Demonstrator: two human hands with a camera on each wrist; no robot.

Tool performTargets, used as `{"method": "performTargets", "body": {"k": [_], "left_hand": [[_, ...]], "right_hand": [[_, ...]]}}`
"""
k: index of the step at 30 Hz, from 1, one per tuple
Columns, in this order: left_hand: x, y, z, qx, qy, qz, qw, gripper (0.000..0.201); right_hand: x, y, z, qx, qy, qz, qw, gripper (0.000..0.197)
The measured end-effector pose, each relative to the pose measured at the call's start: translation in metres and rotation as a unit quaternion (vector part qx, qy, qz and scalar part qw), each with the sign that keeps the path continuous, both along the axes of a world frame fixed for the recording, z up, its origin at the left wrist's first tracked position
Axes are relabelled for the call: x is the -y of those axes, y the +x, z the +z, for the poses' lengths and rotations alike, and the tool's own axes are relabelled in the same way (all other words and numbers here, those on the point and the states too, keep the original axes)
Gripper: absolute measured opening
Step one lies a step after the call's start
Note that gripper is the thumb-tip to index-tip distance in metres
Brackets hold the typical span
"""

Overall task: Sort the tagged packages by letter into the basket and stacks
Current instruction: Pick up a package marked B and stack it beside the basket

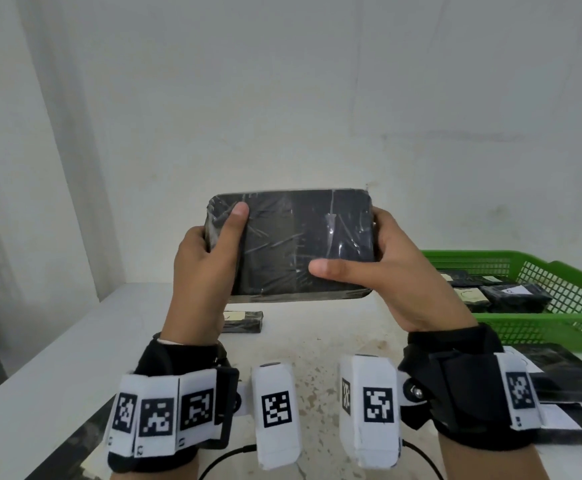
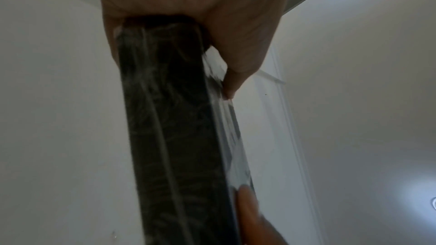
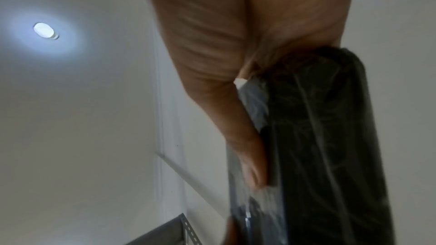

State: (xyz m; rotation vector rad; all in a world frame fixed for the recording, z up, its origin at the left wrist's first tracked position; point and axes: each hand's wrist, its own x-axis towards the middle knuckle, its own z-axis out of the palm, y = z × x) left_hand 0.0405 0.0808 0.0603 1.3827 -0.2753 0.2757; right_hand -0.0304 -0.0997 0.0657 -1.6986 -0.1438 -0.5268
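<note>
A black package wrapped in clear film is held up in the air above the table, its broad face toward me with no tag showing. My left hand grips its left end, thumb across the front. My right hand grips its right end, thumb on the lower front. The wrist views show the package edge-on, with the left hand and the right hand round it. A green basket at the right holds several tagged black packages.
One flat black package with a pale tag lies on the white table behind my left wrist. Black packages with white tags are stacked at the right near edge. A pale wall stands close behind the table.
</note>
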Motion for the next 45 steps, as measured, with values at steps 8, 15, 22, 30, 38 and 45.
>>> {"method": "performTargets", "body": {"k": [8, 15, 22, 30, 38, 45], "left_hand": [[-0.016, 0.000, 0.003, 0.032, -0.001, -0.084, 0.996, 0.073], [0.001, -0.002, -0.004, 0.075, -0.014, -0.064, 0.995, 0.065], [-0.004, 0.003, -0.007, 0.108, 0.006, -0.078, 0.991, 0.056], [-0.008, -0.002, -0.005, 0.095, 0.150, -0.042, 0.983, 0.066], [0.007, -0.020, 0.010, -0.015, -0.058, -0.113, 0.992, 0.055], [0.015, -0.020, 0.006, -0.028, -0.053, -0.126, 0.990, 0.058]], "right_hand": [[0.000, 0.004, -0.002, 0.036, -0.001, -0.036, 0.999, 0.104], [-0.005, 0.002, -0.002, 0.050, -0.025, -0.049, 0.997, 0.108], [-0.004, 0.003, -0.003, 0.048, -0.061, -0.075, 0.994, 0.101], [-0.008, -0.002, 0.008, -0.016, 0.073, -0.037, 0.996, 0.081], [-0.007, 0.001, 0.005, 0.053, 0.104, -0.036, 0.993, 0.040], [-0.003, 0.006, 0.001, 0.120, 0.066, -0.084, 0.987, 0.023]]}}
